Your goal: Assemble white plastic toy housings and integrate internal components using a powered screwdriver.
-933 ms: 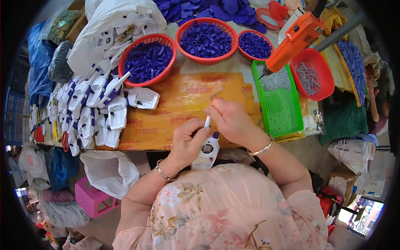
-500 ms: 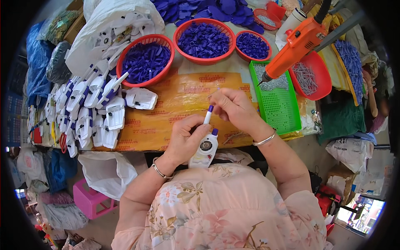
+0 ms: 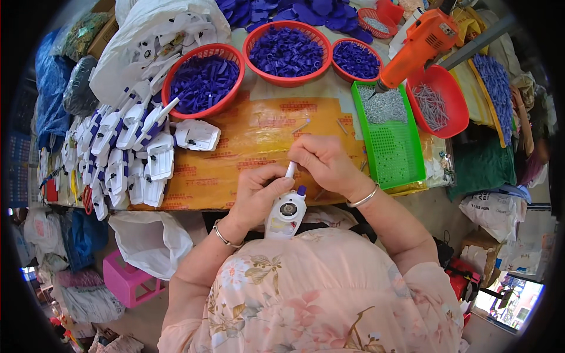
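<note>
My left hand (image 3: 257, 193) is closed round the white stem (image 3: 291, 170) of a white plastic housing (image 3: 286, 216), which has a dark round fitting and a purple knob (image 3: 302, 190) at its shoulder. The housing hangs in front of my lap at the table's near edge. The fingers of my right hand (image 3: 322, 163) are pinched at the upper end of that stem and hide its purple tip. Just beyond my right hand, a thin screw-like rod (image 3: 301, 126) lies on the table.
Left stands a pile of white and purple housings (image 3: 120, 147). Red baskets (image 3: 286, 79) of purple parts line the back. An orange power screwdriver (image 3: 421, 44) hangs over a green tray (image 3: 393, 156) of small metal pieces, beside a red bin (image 3: 456, 109) of screws.
My right hand has come down onto the stem's tip, covering the purple end. The orange screwdriver has swung slightly right and up.
</note>
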A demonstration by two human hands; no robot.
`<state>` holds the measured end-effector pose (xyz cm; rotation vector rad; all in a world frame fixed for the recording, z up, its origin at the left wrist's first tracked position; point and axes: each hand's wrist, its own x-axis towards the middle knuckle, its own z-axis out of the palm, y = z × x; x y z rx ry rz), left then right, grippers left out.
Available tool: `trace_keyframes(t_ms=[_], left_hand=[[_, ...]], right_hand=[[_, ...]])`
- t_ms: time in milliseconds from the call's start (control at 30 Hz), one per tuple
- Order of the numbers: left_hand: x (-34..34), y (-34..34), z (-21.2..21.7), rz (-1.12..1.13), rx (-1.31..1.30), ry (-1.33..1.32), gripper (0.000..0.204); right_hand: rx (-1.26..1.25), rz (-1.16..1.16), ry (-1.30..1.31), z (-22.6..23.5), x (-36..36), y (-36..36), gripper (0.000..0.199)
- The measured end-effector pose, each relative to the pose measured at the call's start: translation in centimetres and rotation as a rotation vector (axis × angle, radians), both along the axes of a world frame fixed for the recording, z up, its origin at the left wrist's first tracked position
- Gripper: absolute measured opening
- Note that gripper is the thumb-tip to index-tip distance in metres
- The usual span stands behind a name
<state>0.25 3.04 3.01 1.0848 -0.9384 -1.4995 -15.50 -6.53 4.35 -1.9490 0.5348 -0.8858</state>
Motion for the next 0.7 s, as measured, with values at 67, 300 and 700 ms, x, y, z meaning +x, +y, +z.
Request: trace_keyframes(t_ms=[67, 300, 700], left_hand=[[-0.1, 0.0, -0.6, 0.015, -0.026, -0.035, 0.010], [-0.3, -0.1, -0.9, 0.037, -0.080, -0.144, 0.008], [0.0, -0.3, 0.0, 0.105, -0.007, 0.044, 0.009]], right_hand=[[0.308, -0.106, 0.109, -0.3, 0.3, 0.5, 0.013], [-0.230, -0.344, 0.235, 0.3, 1.6, 1.7, 0.028], [-0.009, -0.102, -0.041, -1.2, 0.6, 1.4, 0.009]])
